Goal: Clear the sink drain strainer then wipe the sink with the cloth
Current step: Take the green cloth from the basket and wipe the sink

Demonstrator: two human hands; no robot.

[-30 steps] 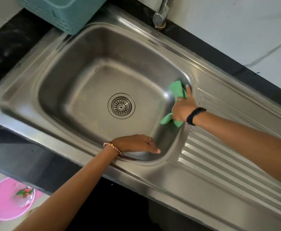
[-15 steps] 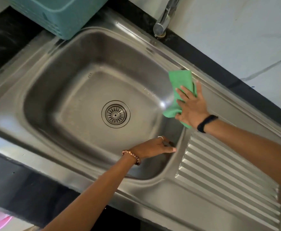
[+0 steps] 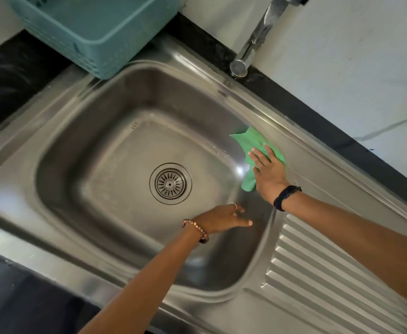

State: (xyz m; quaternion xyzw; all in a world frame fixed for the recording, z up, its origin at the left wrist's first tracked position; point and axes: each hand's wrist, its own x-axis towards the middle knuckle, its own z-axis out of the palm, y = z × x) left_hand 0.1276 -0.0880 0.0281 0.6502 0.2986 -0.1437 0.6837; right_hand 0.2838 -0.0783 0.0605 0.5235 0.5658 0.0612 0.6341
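Head view: I count two hands, one green cloth, one drain strainer in one steel sink.
My right hand [image 3: 268,174] presses the green cloth [image 3: 253,147] flat-fingered against the sink [image 3: 81,145] wall at its right rim; my left hand [image 3: 224,219] hangs relaxed and empty over the basin's near side. The drain strainer [image 3: 170,183] sits seated mid-basin. One teal basket [image 3: 93,27] and one faucet [image 3: 253,44] stand behind.

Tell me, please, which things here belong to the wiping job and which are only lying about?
Belong to the job:
cloth, pressed flat by the right hand on the basin's right edge
sink
strainer, looks free of debris
left hand, resting inside the basin, holding nothing

Just lying about:
basket
tap
drainboard
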